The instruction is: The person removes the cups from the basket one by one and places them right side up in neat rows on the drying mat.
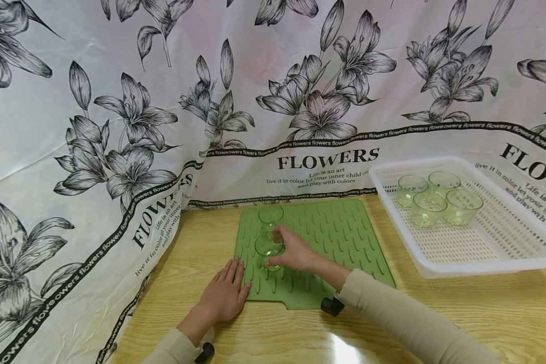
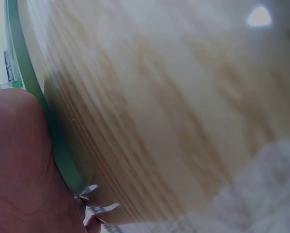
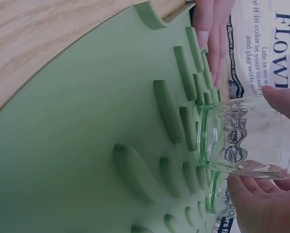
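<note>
A clear glass cup [image 1: 267,246] stands on the green ridged mat [image 1: 332,227], near its left side. My right hand [image 1: 294,252] grips this cup from the right, with the thumb on one side and the fingers on the other. In the right wrist view the held cup [image 3: 237,138] has its base at the mat's ridges. Just behind it stands a second glass cup [image 1: 270,214], partly hidden by the hand in the right wrist view. My left hand [image 1: 225,293] lies flat with fingers extended, the fingertips at the mat's left edge.
At the right, a white plastic basket [image 1: 418,253] with slotted sides holds several glass cups [image 1: 464,207]. The wooden table [image 1: 173,303] shows around the mat. A white floral cloth [image 1: 236,167] hangs behind and along the left side.
</note>
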{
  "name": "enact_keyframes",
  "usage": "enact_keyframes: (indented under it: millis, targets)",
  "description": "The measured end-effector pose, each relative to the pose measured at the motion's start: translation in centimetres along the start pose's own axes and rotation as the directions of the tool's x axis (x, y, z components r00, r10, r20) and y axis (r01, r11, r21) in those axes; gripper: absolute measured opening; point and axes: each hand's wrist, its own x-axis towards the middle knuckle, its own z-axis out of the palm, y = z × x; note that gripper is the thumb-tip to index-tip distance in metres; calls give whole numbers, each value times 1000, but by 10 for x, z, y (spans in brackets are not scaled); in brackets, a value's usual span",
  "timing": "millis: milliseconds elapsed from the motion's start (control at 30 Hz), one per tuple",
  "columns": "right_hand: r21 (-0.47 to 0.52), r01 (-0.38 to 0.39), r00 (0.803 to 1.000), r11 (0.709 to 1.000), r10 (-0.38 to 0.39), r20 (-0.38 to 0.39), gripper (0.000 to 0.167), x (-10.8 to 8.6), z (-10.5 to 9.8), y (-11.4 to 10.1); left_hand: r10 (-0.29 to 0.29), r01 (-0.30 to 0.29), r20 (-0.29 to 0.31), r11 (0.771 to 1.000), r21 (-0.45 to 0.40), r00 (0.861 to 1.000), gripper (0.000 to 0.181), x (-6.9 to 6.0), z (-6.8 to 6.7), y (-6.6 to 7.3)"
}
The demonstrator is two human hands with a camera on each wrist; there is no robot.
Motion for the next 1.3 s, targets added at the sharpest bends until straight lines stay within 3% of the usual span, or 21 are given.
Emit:
enact_keyframes:
  millis: [400,700,867,1300]
  targets:
    - [17,2,1000,1000,-2,4,82,-1,-1,-1,1,-1,11,1000,-19,1000,68,0,-3,2]
    - [-11,0,1000,1000,0,-14,96,-7,0,0,10,-9,17,998,-66,1000,68,-7,-14,7]
    - [-25,-11,1000,1000,11,-16,101,-12,-5,0,4,-3,17,999,-42,1000,68,-7,-11,6]
    - [-178,-5,1000,984,5,3,103,-32,-27,-12,6,-5,18,997,-71,1000,64,-11,-21,12]
